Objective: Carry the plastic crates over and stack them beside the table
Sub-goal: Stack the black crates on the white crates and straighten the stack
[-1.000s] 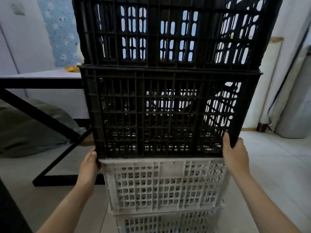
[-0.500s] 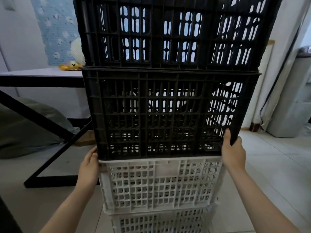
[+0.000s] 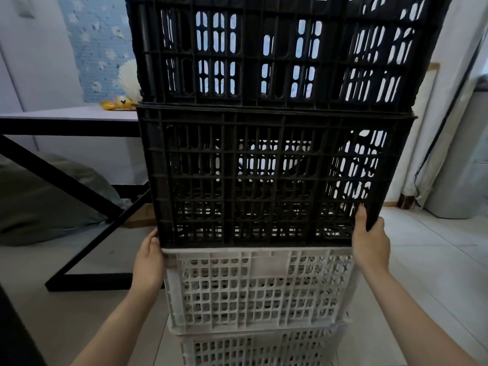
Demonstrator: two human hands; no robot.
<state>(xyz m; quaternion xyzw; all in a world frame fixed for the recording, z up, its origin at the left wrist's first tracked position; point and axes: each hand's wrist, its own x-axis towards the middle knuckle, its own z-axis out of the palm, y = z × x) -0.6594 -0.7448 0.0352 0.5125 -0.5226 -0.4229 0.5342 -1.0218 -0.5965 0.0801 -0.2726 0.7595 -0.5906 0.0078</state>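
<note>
The top crate (image 3: 285,51) is black, with rows of long slot holes in it. The crate under it (image 3: 274,178) is black too, with a grid of little bars and holes. Below these sit 2 white crates, one (image 3: 258,289) over the other (image 3: 253,350). Both look a bit dirty grey, with a pattern of small square holes. The table (image 3: 66,120) has a pale top and black legs. On it lies a small yellow toy (image 3: 117,104). The wall panel (image 3: 97,46) behind is light blue with white stars. The floor (image 3: 435,260) has pale grey tiles. A big cushion (image 3: 39,196) under the table is dull green.
</note>
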